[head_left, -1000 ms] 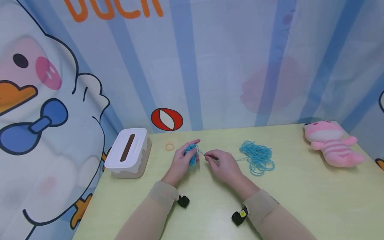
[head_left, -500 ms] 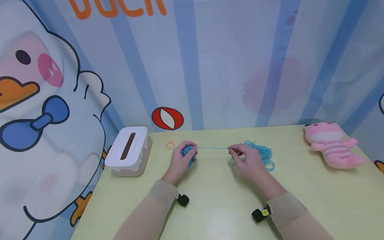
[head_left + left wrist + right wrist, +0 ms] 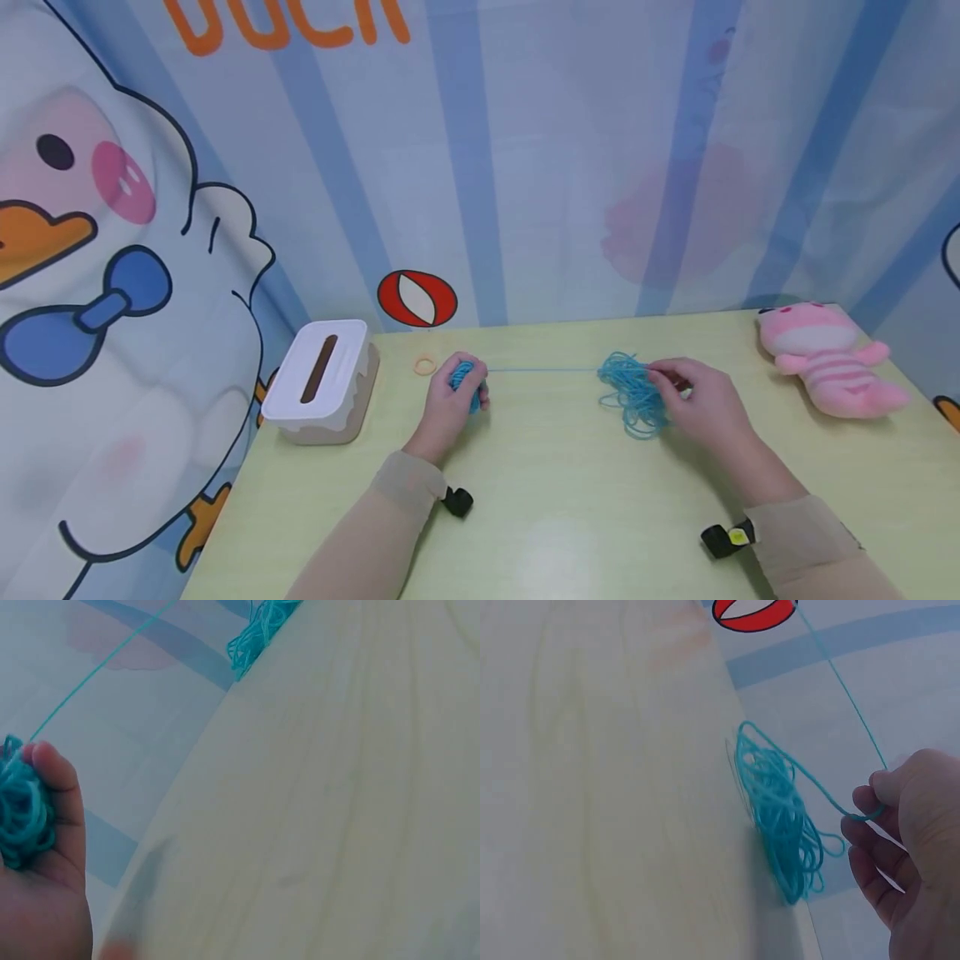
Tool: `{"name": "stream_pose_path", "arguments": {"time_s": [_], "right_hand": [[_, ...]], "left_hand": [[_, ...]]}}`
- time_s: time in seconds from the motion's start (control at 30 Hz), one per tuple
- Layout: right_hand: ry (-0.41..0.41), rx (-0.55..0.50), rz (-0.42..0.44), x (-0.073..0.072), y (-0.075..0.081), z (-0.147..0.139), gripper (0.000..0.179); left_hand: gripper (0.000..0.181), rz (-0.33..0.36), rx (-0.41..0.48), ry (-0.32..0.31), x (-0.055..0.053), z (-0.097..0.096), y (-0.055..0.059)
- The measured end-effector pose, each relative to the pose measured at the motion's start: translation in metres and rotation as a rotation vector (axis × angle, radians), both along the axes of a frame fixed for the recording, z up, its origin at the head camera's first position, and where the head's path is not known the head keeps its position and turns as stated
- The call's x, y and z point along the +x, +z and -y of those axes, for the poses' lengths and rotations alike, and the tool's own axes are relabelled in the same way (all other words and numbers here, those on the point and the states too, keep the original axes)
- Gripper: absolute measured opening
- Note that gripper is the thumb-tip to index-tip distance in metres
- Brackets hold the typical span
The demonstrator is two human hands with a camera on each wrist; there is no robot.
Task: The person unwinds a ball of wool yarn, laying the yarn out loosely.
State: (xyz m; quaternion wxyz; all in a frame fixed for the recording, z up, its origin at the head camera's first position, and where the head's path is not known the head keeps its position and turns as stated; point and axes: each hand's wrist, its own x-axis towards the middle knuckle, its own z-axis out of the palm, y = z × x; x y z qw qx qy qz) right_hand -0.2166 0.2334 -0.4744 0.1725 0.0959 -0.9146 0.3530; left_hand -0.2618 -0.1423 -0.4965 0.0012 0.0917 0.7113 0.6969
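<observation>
My left hand (image 3: 450, 402) grips a small wound bundle of blue yarn (image 3: 462, 383), its fingers curled round it; the coils show in the left wrist view (image 3: 24, 817). From this bundle a single strand (image 3: 543, 369) runs straight and taut to the right. The thumb and fingertips of my right hand (image 3: 701, 400) pinch that strand, as the right wrist view also shows (image 3: 922, 825). A loose, tangled heap of the same yarn (image 3: 633, 396) lies on the table just left of the right hand. From the pinch, the strand loops back into this heap (image 3: 776, 817).
A white-lidded box (image 3: 322, 383) with a brown slot stands at the table's left. Between it and the left hand lies a small orange ring (image 3: 424, 365). A pink striped plush toy (image 3: 832, 358) lies at the right. A printed curtain (image 3: 555, 167) hangs behind the table (image 3: 540, 483).
My right hand has moved right, from beside the left hand to past the yarn heap, drawing the strand out long. The left hand's fingers have closed further round the bundle.
</observation>
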Motion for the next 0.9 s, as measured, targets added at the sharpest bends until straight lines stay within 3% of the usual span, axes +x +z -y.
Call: {"name": "stream_pose_path", "arguments": {"time_s": [0.13, 0.33, 0.57, 0.67, 0.77, 0.9], "right_hand": [[-0.027, 0.061, 0.041, 0.003, -0.001, -0.019, 0.022], [-0.022, 0.163, 0.125, 0.002, -0.009, -0.037, 0.02], [-0.039, 0.196, 0.238, 0.001, -0.007, -0.036, 0.021], [-0.068, 0.169, 0.189, 0.002, -0.002, -0.024, 0.023], [-0.096, 0.11, 0.063, 0.003, 0.005, -0.002, 0.024], [-0.003, 0.04, -0.078, -0.001, 0.012, 0.037, 0.022]], "left_hand": [[0.02, 0.009, 0.005, 0.007, 0.001, -0.001, 0.001], [0.033, -0.007, -0.06, 0.042, -0.001, -0.001, -0.001], [0.035, 0.039, -0.087, 0.062, -0.002, -0.001, -0.001], [0.037, 0.032, -0.073, 0.035, -0.001, -0.002, -0.001], [0.038, 0.017, -0.066, 0.012, 0.0, -0.002, 0.0], [0.037, 0.005, -0.055, -0.005, 0.0, -0.004, 0.001]]}}
